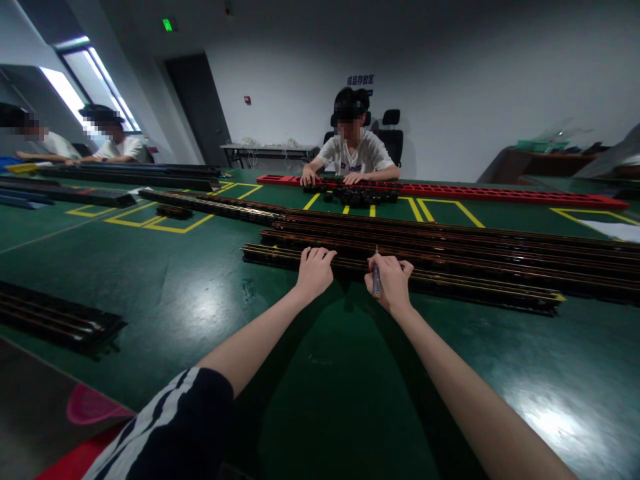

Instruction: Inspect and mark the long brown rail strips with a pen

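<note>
My left hand (314,270) rests on the nearest long dark rail (475,288), fingers curled over its near edge and pressing it down. My right hand (391,283) is closed round a thin pen-like tool (377,283) held upright, its tip at the same rail. Several more long dark rails (450,243) lie side by side just beyond, running to the right across the green table (200,293).
A person in a white shirt (356,157) sits opposite behind a long red rail (500,193) and small black parts (360,195). Two other people sit far left. More dark rails lie at the left edge (55,320) and back left (130,175). Yellow lines mark the table.
</note>
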A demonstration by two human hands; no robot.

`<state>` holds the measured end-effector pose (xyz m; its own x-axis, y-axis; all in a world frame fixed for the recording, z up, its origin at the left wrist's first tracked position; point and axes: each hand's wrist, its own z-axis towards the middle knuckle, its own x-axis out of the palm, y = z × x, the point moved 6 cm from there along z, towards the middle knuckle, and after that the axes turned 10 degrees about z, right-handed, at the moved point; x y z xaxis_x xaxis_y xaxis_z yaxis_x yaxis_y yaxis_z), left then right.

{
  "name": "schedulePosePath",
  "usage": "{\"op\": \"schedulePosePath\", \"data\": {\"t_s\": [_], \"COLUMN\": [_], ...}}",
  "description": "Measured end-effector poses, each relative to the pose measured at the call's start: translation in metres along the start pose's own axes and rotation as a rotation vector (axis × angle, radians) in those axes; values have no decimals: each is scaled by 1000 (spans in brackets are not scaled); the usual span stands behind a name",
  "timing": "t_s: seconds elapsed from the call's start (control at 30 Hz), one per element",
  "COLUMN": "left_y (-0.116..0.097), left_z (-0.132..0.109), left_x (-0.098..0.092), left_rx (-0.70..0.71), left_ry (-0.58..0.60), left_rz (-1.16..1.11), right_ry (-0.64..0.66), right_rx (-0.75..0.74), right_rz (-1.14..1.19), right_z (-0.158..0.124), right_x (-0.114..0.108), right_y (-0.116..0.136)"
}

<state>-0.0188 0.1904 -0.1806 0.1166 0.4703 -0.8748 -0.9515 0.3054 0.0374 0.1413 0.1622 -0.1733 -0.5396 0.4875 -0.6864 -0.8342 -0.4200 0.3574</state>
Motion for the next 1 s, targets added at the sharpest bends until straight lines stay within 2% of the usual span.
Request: {"op": "schedulePosePath", "data": {"t_s": [0.17,0.6,1.0], "left_y": [0,0,-1], "left_z": [0,0,0], "left_x": [-1,-1,-2], "left_rx": [-1,-1,-10], "left_ry": [-2,14,21], "left_rz": [-6,-10,-9], "right_ry": [-23,44,-48], "right_rx": [-4,-29,-19], "right_rz": [-4,-35,-31], "right_z": [0,-4,-2], "right_x": [3,3,-1], "right_y": [0,-7,-2]}}
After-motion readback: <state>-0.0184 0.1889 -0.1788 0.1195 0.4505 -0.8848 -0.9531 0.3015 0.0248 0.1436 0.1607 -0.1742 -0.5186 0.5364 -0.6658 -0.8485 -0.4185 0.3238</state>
